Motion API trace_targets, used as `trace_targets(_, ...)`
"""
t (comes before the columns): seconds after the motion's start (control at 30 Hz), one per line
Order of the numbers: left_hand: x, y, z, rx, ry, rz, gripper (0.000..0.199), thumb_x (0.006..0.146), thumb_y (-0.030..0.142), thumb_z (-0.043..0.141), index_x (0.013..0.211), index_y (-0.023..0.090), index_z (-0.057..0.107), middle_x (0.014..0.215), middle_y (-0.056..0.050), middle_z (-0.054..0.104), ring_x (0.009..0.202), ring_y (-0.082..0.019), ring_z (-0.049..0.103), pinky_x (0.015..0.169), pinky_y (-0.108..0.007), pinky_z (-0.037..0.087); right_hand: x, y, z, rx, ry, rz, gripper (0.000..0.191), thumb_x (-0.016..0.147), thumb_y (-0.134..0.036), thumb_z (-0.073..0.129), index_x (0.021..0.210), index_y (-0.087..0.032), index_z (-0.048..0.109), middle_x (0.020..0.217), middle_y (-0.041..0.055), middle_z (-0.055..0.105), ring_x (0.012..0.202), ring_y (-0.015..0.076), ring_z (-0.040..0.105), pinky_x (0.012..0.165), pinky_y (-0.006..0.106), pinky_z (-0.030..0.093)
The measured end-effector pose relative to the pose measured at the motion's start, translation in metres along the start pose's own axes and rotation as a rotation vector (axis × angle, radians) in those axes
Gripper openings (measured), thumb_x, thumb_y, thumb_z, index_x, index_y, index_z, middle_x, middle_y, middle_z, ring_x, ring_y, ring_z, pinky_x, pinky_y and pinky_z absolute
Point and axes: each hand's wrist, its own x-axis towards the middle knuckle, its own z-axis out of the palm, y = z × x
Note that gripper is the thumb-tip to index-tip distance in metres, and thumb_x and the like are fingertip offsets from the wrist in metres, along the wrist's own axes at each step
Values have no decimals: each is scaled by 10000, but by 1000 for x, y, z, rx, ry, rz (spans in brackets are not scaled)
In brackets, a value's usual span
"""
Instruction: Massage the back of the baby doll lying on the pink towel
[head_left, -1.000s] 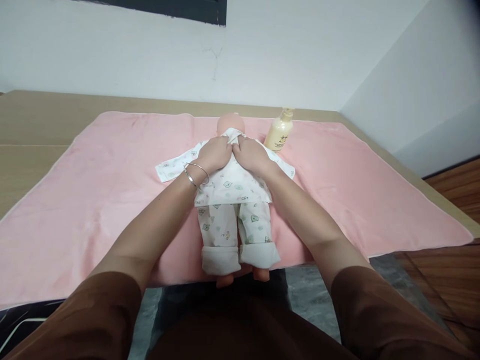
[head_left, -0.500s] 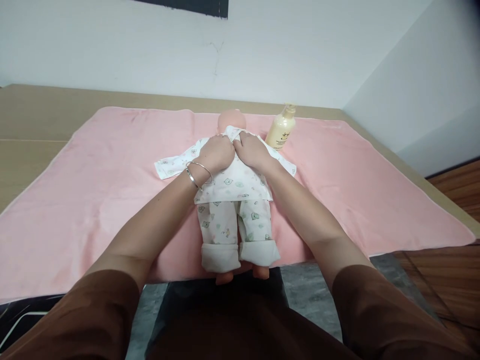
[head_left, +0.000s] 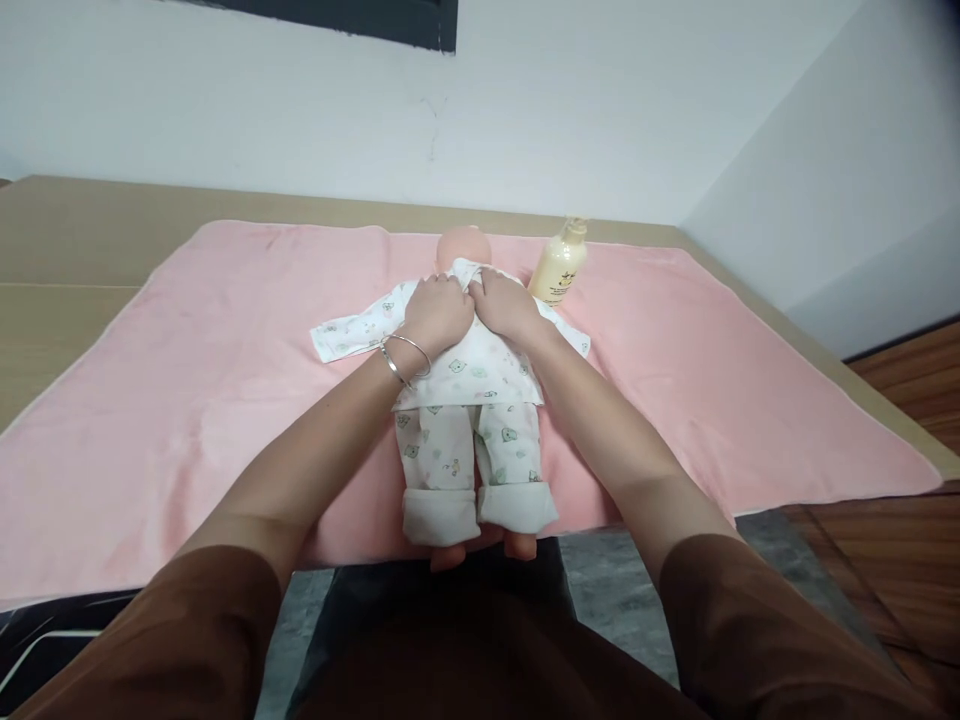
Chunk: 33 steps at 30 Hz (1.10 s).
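Note:
A baby doll (head_left: 463, 246) lies on a pink cloth, its head toward the wall and its feet toward me. It wears a white printed baby shirt (head_left: 480, 368) and matching trousers (head_left: 441, 450) with wide turned-up cuffs. At the upper chest, my left hand (head_left: 441, 310) has its fingers curled on the shirt just below the collar. Close beside it, my right hand (head_left: 507, 304) pinches the shirt near the neckline. The fabric between the fingers is mostly hidden. One sleeve stretches out flat to the left; the other is partly behind my right wrist.
A pale yellow pump bottle (head_left: 559, 268) stands just right of the doll's shoulder. The pink cloth (head_left: 225, 330) covers much of the wooden table (head_left: 67, 225), which meets a white wall at the back. Brown wooden panels (head_left: 907, 400) are at the right.
My left hand's fingers have shifted slightly on the shirt, with more of their knuckles showing. My right hand stays in place. The view has tilted up a little.

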Motion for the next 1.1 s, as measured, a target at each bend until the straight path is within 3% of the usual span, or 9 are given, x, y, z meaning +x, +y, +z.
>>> trace_targets(0.2,9,-22,-2,-100,-16,-41,437,1019,318,346,1292,153,644,1342,-173,715,1222,-337,665,998,-427,510,-23,-33,-10,-69,-41,35,428,1067,-272,349,1193,-53,694,1266,284,702,1211,396,661,999,470,494)
trace_targets(0.3,3,-13,-3,-24,-16,-70,469,1033,314,300,1237,122,677,1300,-209,725,1204,-355,671,992,-453,516,-19,-28,-10,-53,-50,14,410,1055,-252,353,1166,-77,706,1245,268,714,1175,392,678,984,473,505)
trace_targets(0.43,-5,2,-8,77,-33,-36,418,1021,294,355,1154,125,713,1232,-217,740,1188,-358,677,994,-454,514,-5,-7,-2,14,14,22,481,1066,-284,297,1310,-17,615,1354,279,662,1248,387,632,1036,484,493)
trace_targets(0.6,2,-10,-14,28,-118,-35,421,1029,333,350,1154,136,700,1226,-205,743,1153,-347,688,957,-437,521,-13,-17,0,-41,16,5,471,1071,-257,312,1325,33,582,1388,316,620,1321,391,579,1117,505,440)
trace_targets(0.73,11,-24,0,-55,-4,-51,429,1028,287,298,1195,152,670,1315,-183,707,1235,-314,645,1034,-421,488,-27,-31,-6,-38,-43,10,454,1059,-252,342,1318,28,589,1358,329,626,1281,412,600,1051,513,491)
trace_targets(0.87,13,-25,18,-101,143,-67,417,1024,281,303,1211,165,657,1321,-168,702,1271,-304,608,1111,-432,441,-21,-22,-5,5,-35,-14,440,1058,-243,302,1271,-16,613,1353,295,639,1278,397,593,1087,520,466)
trace_targets(1.1,14,-27,21,-121,154,-76,419,1027,300,325,1252,165,651,1359,-149,692,1297,-291,598,1153,-416,414,-4,-7,7,54,35,-41,468,1042,-303,341,1321,-12,577,1453,270,594,1390,382,508,1189,514,379)
